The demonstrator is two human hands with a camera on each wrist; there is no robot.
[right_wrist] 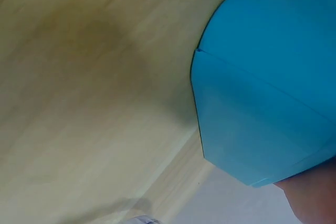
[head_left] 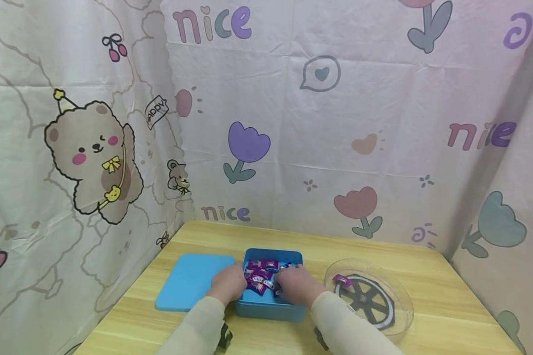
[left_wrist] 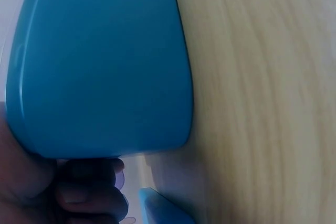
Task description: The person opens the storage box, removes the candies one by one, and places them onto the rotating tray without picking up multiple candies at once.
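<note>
An open blue box (head_left: pixel 271 311) stands on the wooden table (head_left: pixel 213 236) and holds several purple and blue wrapped candies (head_left: pixel 259 276). Its blue lid (head_left: pixel 188 281) lies flat just left of it. My left hand (head_left: pixel 227 283) sits at the box's left rim with the fingers (left_wrist: pixel 79 192) curled against it, close to the lid (left_wrist: pixel 105 61). My right hand (head_left: pixel 293 286) is inside the box, on top of the candies; its fingertips are hidden. The right wrist view shows only the box's outer wall (right_wrist: pixel 262 103) and a bit of the hand.
A clear round plate (head_left: pixel 399 301) with a dark wheel pattern lies right of the box, one purple candy (head_left: pixel 342 280) on it. Printed cloth walls (head_left: pixel 320 123) close in the table at the back and both sides. Bare wood (head_left: pixel 448 276) shows beyond the plate.
</note>
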